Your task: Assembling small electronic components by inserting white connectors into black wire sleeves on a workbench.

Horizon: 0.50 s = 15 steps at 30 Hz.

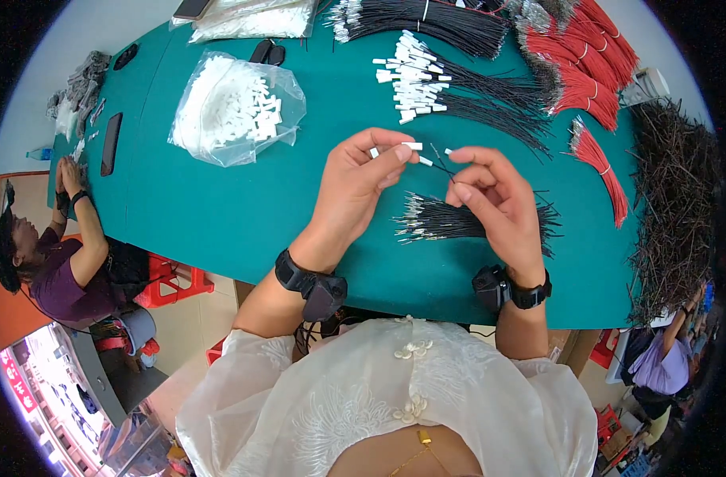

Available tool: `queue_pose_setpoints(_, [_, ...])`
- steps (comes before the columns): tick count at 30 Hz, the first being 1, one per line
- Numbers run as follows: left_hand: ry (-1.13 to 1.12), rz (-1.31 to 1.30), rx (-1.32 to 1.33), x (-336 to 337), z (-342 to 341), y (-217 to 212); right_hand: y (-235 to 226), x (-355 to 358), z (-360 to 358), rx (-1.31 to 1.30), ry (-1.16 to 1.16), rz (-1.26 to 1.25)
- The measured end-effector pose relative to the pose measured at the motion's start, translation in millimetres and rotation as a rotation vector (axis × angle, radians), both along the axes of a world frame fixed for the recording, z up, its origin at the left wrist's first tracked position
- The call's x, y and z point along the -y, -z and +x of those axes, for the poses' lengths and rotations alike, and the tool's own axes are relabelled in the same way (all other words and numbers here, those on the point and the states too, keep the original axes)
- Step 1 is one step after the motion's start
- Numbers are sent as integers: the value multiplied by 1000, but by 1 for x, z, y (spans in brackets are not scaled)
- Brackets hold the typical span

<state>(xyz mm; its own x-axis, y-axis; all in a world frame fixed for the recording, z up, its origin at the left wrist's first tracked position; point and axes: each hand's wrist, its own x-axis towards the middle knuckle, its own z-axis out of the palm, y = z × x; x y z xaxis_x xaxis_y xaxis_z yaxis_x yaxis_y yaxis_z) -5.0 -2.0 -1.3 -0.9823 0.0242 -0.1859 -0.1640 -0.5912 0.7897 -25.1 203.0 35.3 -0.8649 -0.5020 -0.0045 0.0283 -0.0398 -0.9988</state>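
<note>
My left hand [351, 179] pinches a small white plastic connector housing [412, 146] between thumb and forefinger, with more white pieces showing among its fingers. Facing it, my right hand [502, 208] is closed on thin black wire [442, 168], whose end points toward the left hand. Another white housing [425, 160] sits close to the wire between the hands; whether it is fitted on the wire I cannot tell. Under the right hand lies a bundle of black wires [438, 219] with metal terminals at their left ends.
A clear bag of white housings [228, 107] lies left on the green table [220, 199]. Black wires with white housings [414, 75] lie beyond my hands. Red wire bundles [581, 60] and a dark heap of wires [673, 215] are right. Another person [57, 246] sits left.
</note>
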Motion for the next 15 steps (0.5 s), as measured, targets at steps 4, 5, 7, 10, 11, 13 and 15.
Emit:
queue_pose_setpoints(4, [-22,-9,-19,0,0,2,3,1,3,46,31,-32])
queue_pose_setpoints(5, [-29,-4,-26,0,0,2,4,1,3,56,47,-42])
queue_pose_setpoints(7, [-30,-16,-25,-1,0,0,8,0,3,25,64,-24])
queue_pose_setpoints(10, [-33,-41,-23,-2,0,-3,11,0,4,-37,99,11])
queue_pose_setpoints(11, [-29,-42,-24,-3,0,-3,12,2,4,-64,99,2])
queue_pose_setpoints(13, [-21,-42,-27,-4,0,-4,13,7,6,-119,100,-17])
queue_pose_setpoints(15, [-14,-64,-38,-4,0,-2,13,12,8,-87,86,-87])
